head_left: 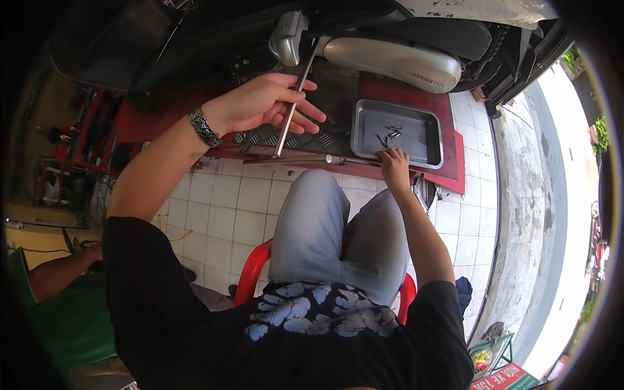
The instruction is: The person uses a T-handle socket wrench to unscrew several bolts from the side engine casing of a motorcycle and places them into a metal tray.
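Observation:
My left hand (276, 107) has a long metal T-handle wrench (283, 133) between its thumb and loosely spread fingers. The wrench's crossbar points toward me, above my knees, and its far end reaches the underside of a motorbike (390, 58), beside a silver cover. To the right, my right hand (394, 166) is at the near rim of a grey metal tray (434, 140), with its fingers curled down over the edge. Several small dark bolts (392, 135) lie in the tray just beyond those fingertips. What the fingers hold, if anything, is hidden.
The tray sits on a red platform (455, 156) with a dark diamond-tread plate (335, 91). I sit on a red plastic chair (253, 273) over white floor tiles (214, 195). A co-worker in green (65, 325) is at the lower left, below red racks with tools (58, 169).

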Tool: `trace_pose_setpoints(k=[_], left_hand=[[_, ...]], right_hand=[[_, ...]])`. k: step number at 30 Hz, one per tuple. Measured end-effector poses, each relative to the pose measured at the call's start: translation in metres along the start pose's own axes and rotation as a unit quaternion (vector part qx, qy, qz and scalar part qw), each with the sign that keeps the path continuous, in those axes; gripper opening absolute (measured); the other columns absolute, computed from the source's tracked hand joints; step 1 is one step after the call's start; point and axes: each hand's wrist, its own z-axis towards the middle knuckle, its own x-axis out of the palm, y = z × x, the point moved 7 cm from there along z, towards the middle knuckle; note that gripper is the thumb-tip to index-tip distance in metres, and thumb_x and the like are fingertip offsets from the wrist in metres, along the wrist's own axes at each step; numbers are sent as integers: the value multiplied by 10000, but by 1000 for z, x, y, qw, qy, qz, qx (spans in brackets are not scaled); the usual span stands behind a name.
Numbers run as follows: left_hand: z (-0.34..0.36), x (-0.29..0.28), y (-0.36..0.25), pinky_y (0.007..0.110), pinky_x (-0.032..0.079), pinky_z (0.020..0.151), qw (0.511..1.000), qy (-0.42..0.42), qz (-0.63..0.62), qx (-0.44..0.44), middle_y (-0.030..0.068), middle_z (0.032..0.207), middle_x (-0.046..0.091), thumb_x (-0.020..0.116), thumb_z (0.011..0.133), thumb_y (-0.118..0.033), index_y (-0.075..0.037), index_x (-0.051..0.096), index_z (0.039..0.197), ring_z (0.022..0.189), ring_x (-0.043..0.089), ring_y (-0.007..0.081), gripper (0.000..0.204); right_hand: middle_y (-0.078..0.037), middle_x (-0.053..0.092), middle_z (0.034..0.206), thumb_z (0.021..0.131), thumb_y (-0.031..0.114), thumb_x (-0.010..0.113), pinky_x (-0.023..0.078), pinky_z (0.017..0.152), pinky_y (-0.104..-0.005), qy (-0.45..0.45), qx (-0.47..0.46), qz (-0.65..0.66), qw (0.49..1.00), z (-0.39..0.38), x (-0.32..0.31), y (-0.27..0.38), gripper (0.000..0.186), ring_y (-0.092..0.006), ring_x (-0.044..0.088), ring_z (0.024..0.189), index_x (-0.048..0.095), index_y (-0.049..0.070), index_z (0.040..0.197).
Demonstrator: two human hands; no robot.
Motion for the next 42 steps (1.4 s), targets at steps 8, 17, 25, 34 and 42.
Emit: trace_pose_setpoints(k=[8,17,25,34,42], left_hand=[[-1,4,1,313,597,783,1000,-13,-4,-11,269,1183,628,413,1027,-134,39,313,1424,973,702,290,445],[4,10,6,330,592,828,998,31,-51,35,259,1204,624,385,1044,-163,27,334,1414,1000,694,280,420],[28,27,16,339,569,877,986,18,-133,96,245,1258,606,293,1081,-265,43,440,1326,1088,662,275,420],[-52,53,68,365,588,833,960,-171,-18,221,225,1348,546,210,949,-709,-28,241,1500,1144,628,287,877],[-96,58,109,344,540,816,765,-476,-179,395,182,1296,566,276,1049,-482,-47,366,1418,948,645,234,577]], right_hand=[[-10,628,935,796,66,567,403,830,-393,-2,27,-27,999,7,2,9,271,-228,567,933,706,132,1019],[-118,647,1140,974,234,549,460,888,-363,82,211,609,760,108,-102,106,368,-209,605,1018,585,20,1271],[-191,667,1113,1000,165,546,552,881,-372,234,227,755,569,213,-89,147,285,-247,662,983,595,-59,1168],[-126,703,997,942,161,653,578,789,-288,220,263,737,582,206,-89,138,201,-197,692,911,670,-5,1055],[-93,690,967,941,201,667,574,757,-259,252,263,728,580,207,-80,146,225,-168,680,886,674,3,1048]])
